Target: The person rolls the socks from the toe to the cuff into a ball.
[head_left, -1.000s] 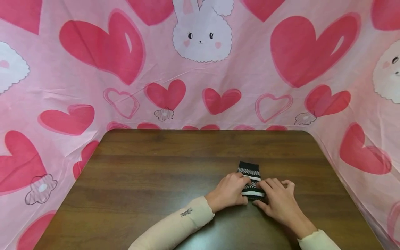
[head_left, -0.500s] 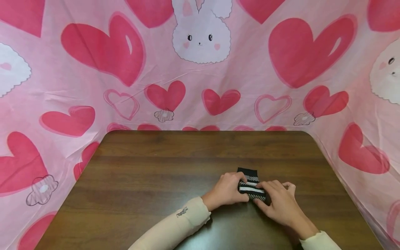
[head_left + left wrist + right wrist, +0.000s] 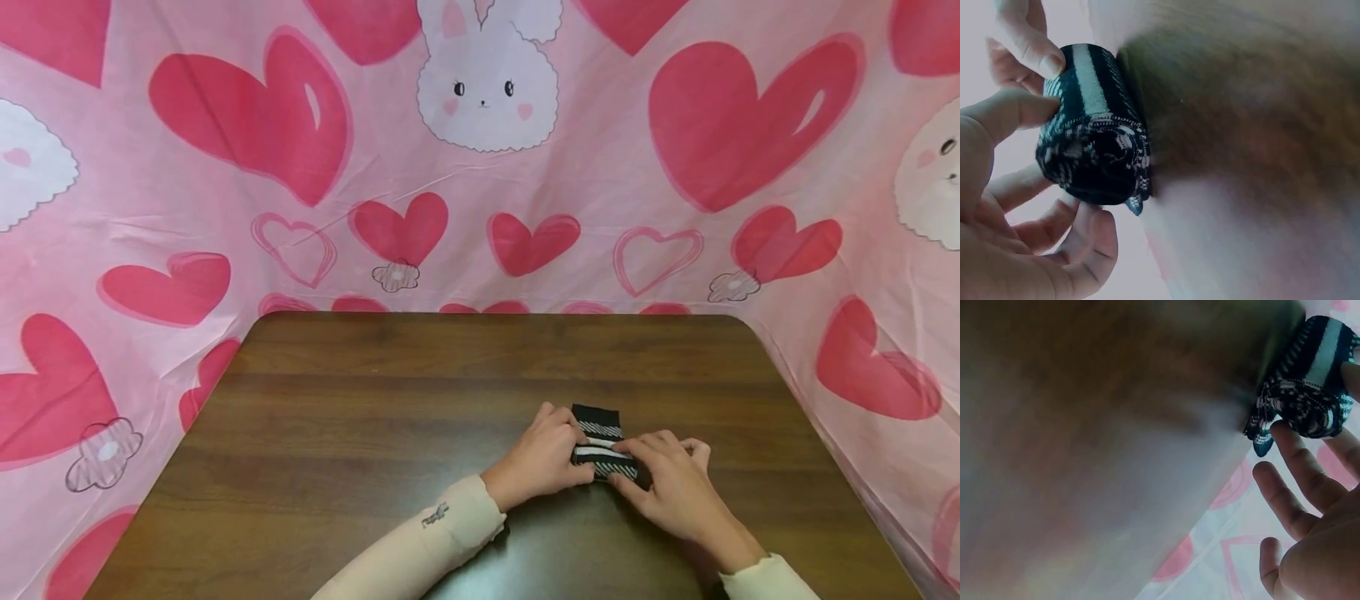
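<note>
A black-and-white patterned sock (image 3: 596,414) lies on the table, its near part rolled up and its far end flat. My left hand (image 3: 543,454) grips the left end of the roll, thumb on the near side and fingers over the far side. At the opposite end, my right hand (image 3: 667,483) pinches the roll between thumb and forefinger, other fingers spread. In the left wrist view, the coiled end of the rolled sock (image 3: 1094,119) faces the camera. The right wrist view shows the other coiled end of the sock (image 3: 1313,369), with a short flat flap beside it.
The brown wooden table (image 3: 375,408) has rounded far corners. A pink cloth (image 3: 465,183) printed with hearts and rabbits hangs behind it and along both sides.
The sock's near part has turned over into a thicker roll between both hands. Its flat far end has slid slightly towards me and less of it shows. The hands have shifted only a little.
</note>
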